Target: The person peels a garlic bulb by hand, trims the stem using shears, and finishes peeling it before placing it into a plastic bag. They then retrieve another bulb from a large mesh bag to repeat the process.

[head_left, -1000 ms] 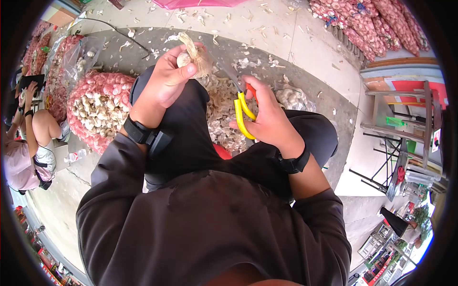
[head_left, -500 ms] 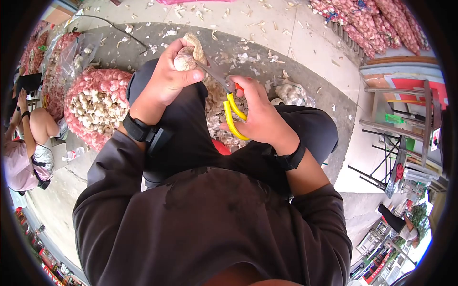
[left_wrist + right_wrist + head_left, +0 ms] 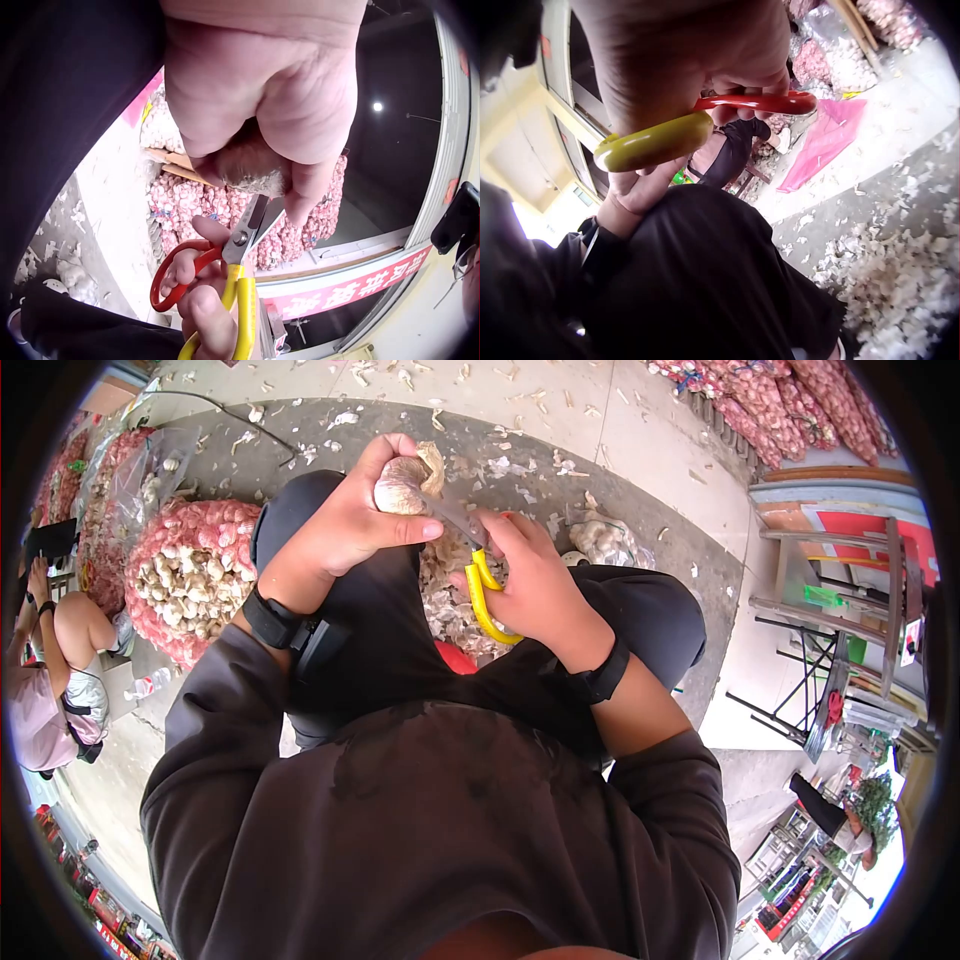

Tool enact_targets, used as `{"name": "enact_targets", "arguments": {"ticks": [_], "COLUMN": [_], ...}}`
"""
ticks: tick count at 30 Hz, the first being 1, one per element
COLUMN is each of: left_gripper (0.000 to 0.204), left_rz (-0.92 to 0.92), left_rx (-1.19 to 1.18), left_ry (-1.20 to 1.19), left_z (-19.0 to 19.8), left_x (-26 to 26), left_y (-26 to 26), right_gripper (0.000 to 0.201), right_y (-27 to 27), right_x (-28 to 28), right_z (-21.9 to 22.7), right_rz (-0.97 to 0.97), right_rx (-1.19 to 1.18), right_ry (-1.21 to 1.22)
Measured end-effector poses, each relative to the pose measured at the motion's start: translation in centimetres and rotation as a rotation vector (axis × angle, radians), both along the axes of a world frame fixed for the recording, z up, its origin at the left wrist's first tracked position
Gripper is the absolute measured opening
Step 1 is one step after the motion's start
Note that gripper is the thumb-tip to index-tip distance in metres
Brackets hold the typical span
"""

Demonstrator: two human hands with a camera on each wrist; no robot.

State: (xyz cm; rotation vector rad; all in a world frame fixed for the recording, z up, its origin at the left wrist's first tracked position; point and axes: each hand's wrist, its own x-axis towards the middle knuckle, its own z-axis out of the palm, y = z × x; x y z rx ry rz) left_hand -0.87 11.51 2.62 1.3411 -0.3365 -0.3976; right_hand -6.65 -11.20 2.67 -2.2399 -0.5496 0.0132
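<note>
A garlic bulb (image 3: 400, 487) with a dry, papery stem is gripped by the left hand (image 3: 345, 520), thumb along its near side. The right hand (image 3: 535, 585) holds scissors with a yellow handle (image 3: 477, 600) and, in the right wrist view, a red handle (image 3: 765, 103). Their metal blades (image 3: 452, 518) point at the bulb's side. In the left wrist view the blades (image 3: 253, 221) reach the underside of the bulb (image 3: 251, 169); whether they touch it is hard to tell.
A red mesh sack (image 3: 165, 630) of garlic bulbs stands at the left, near a seated person (image 3: 60, 690). Peelings (image 3: 450, 595) lie on the floor between the knees. A clear bag of garlic (image 3: 607, 542) is beside the right knee. Stools (image 3: 830, 620) stand at the right.
The bulb has turned in the left hand, its stem now leaning right. The right hand with the scissors has shifted slightly left, and the head view has moved a little.
</note>
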Motion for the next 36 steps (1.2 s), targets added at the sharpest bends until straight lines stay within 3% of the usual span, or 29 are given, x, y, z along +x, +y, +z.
{"name": "enact_targets", "arguments": {"ticks": [11,14,15,17,18,21,25,26,31,36], "left_gripper": [0.063,0.068,0.070,0.062,0.058,0.051,0.042,0.041,0.033,0.027], "left_rz": [-0.052,-0.026,-0.007,0.220,0.330,0.390,0.389,0.395,0.449,0.648], "left_rx": [-0.215,-0.201,-0.189,-0.086,-0.034,-0.220,-0.210,-0.232,-0.369,-0.441], "left_ry": [0.186,0.149,0.125,0.146,0.158,0.304,0.244,0.256,0.199,0.109], "left_z": [-1.1,-0.5,-0.3,-0.8,-1.0,-1.0,-1.2,-1.3,-1.5,-1.1], "left_x": [0.5,0.4,0.3,0.5,0.6,1.4,1.4,1.5,1.9,2.9], "left_y": [0.4,0.0,-0.2,-0.4,-0.5,0.4,0.8,0.9,2.1,7.4], "right_gripper": [0.047,0.042,0.040,0.038,0.035,0.035,0.051,0.039,0.045,0.041], "right_y": [0.5,0.2,0.3,0.5,-0.4,-1.7,-2.8,-3.0,-2.9,-4.0], "right_x": [0.1,0.1,0.3,1.0,1.1,1.9,2.6,2.6,2.6,3.1], "right_z": [0.8,1.3,0.5,-1.0,-0.9,-1.9,-2.9,-2.8,-2.4,-2.4], "right_rz": [-0.067,-0.115,-0.153,-0.234,-0.339,-0.471,-0.623,-0.583,-0.532,-0.608], "right_rx": [0.047,0.116,0.294,0.654,0.679,0.884,0.944,0.915,1.090,1.288], "right_ry": [-0.034,0.286,0.411,0.658,0.860,1.087,1.150,1.074,0.997,0.868]}}
